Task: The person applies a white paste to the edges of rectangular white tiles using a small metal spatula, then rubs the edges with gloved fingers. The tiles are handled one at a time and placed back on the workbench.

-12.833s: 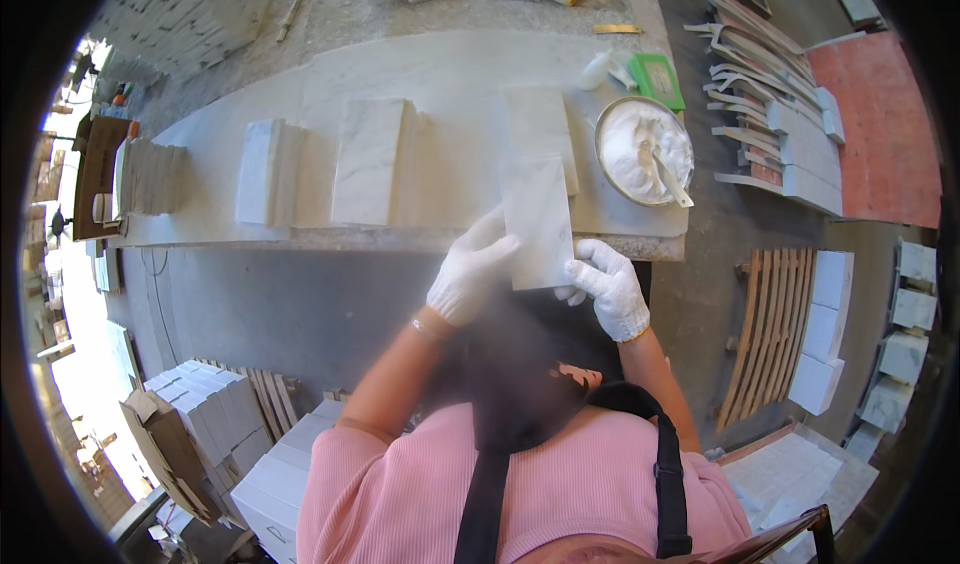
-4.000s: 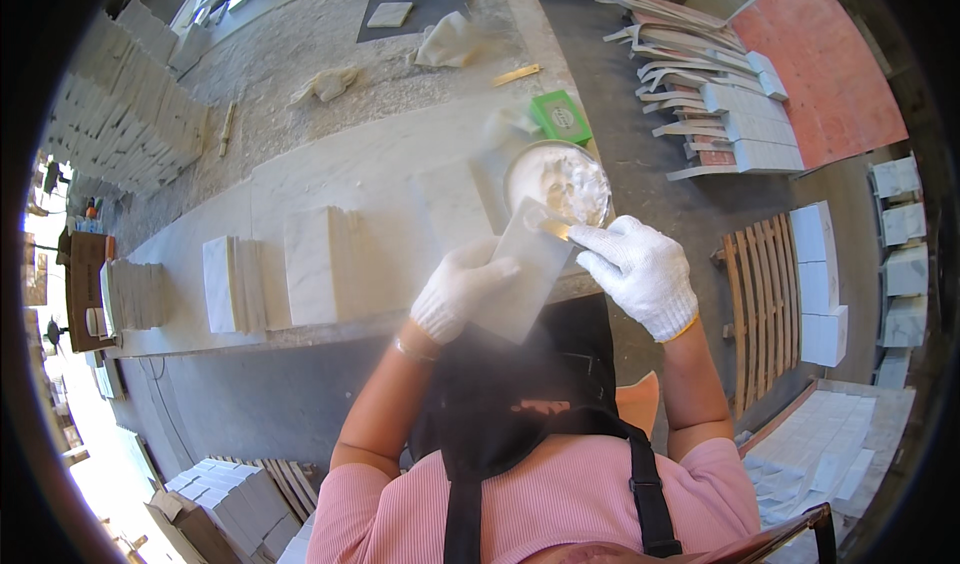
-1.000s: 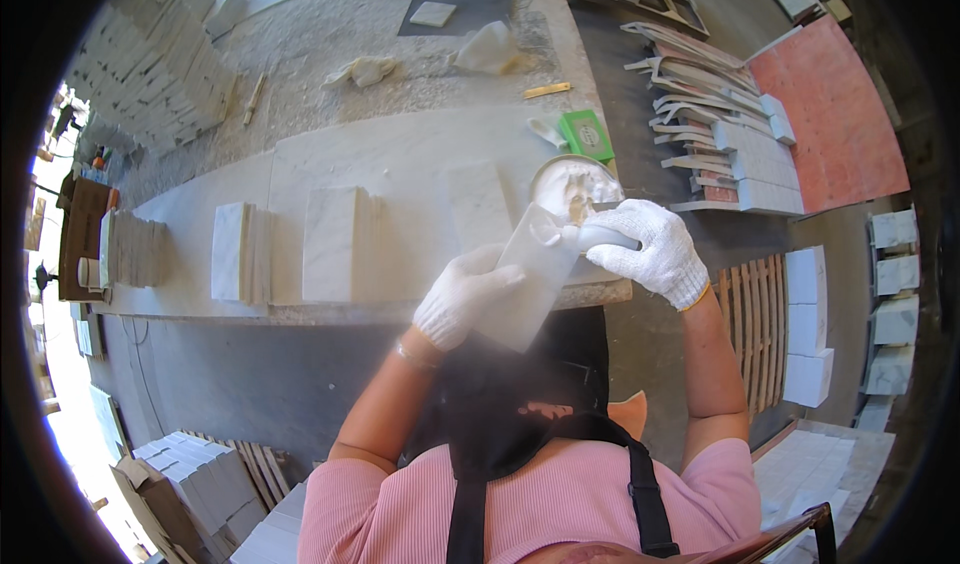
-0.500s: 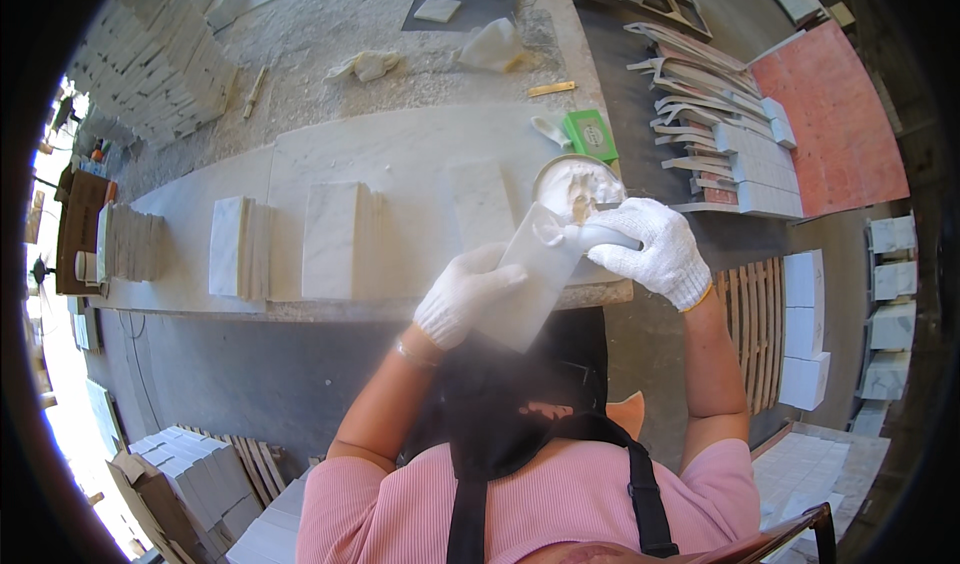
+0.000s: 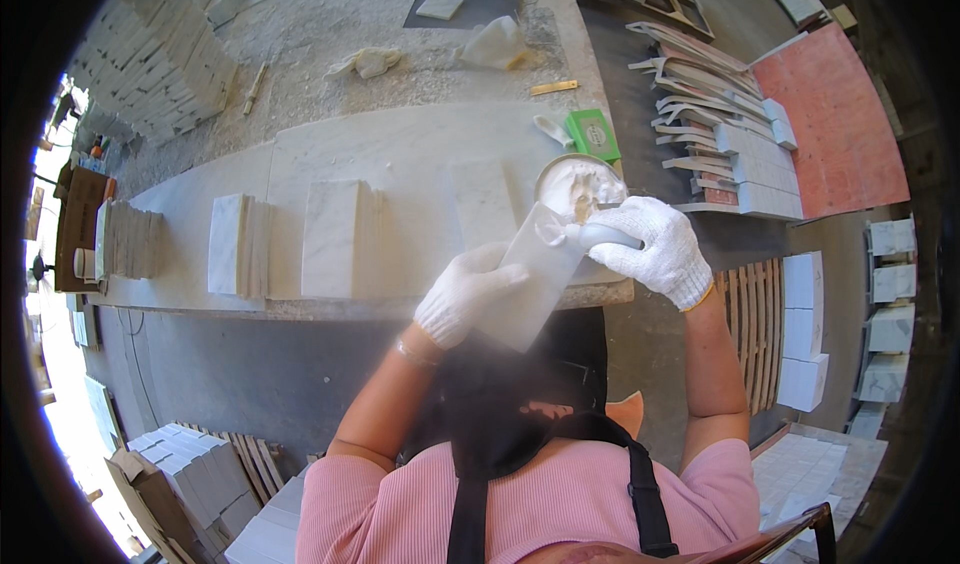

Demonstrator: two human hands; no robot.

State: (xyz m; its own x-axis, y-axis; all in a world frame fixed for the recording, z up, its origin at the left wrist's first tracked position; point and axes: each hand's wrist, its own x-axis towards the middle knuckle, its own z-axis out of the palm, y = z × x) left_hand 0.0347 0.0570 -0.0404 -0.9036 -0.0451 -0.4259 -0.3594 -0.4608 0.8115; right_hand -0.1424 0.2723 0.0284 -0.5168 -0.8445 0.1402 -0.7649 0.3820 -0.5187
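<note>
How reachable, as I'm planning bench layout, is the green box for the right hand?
Probably yes: the right hand holds a tool, but the green box sits just beyond the bowl, uncovered.

Whitish tile (image 5: 537, 286), white gloves (image 5: 655, 252), green box (image 5: 594, 135), ribbed pink shirt (image 5: 400, 499), reddish board (image 5: 845, 124)

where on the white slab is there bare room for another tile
On the white slab, there is bare room between the wide tile stack and the pale tile, and behind that stack up to the slab's far edge, apart from a small white speck. The right end is crowded: bowl, green box, held tile and right hand.
</note>
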